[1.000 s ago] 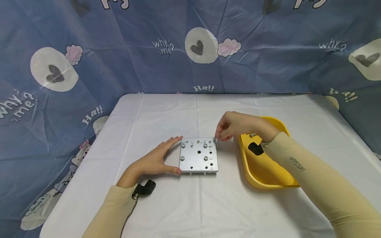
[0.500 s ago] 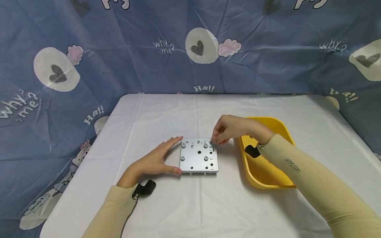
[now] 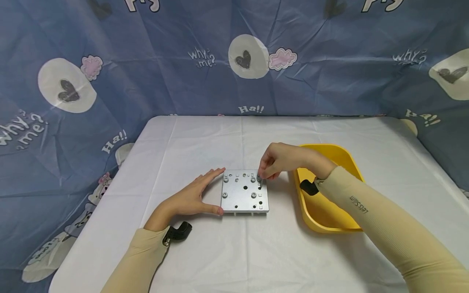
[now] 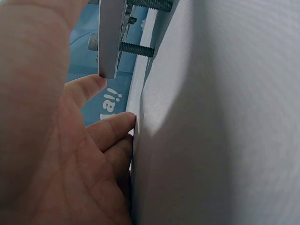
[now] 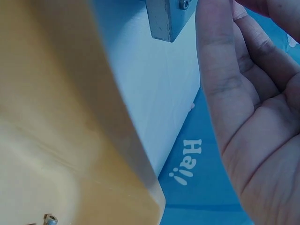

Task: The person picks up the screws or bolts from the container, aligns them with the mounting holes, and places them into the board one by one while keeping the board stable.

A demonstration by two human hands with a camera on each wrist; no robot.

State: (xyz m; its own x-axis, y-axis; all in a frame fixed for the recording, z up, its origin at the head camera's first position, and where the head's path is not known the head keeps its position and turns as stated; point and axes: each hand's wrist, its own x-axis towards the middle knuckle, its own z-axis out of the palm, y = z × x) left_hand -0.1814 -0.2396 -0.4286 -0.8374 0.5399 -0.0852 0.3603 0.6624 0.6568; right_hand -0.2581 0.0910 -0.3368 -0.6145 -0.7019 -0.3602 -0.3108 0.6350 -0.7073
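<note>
A silver metal plate [image 3: 236, 199] with holes and several socket-head screws [image 3: 253, 195] stands on the white table. Its screws' threaded shanks [image 4: 138, 49] stick out underneath in the left wrist view. My left hand [image 3: 187, 199] lies at the plate's left side, thumb at the near corner and index finger at the far one, fingers extended. Over the plate's far right part, my right hand [image 3: 280, 159] pinches a thin silver screw [image 3: 261, 184], pointing down at a hole near the right edge. Its upper end is hidden by the fingers.
A yellow tray [image 3: 305, 219] stands to the right of the plate, under the right forearm. A loose screw [image 5: 50, 219] shows inside it in the right wrist view. A patterned blue cloth [image 3: 176, 81] hangs behind the table.
My right hand has moved left from beside the plate's right edge to over its far right part, bringing the screw. The left hand and the plate have stayed put.
</note>
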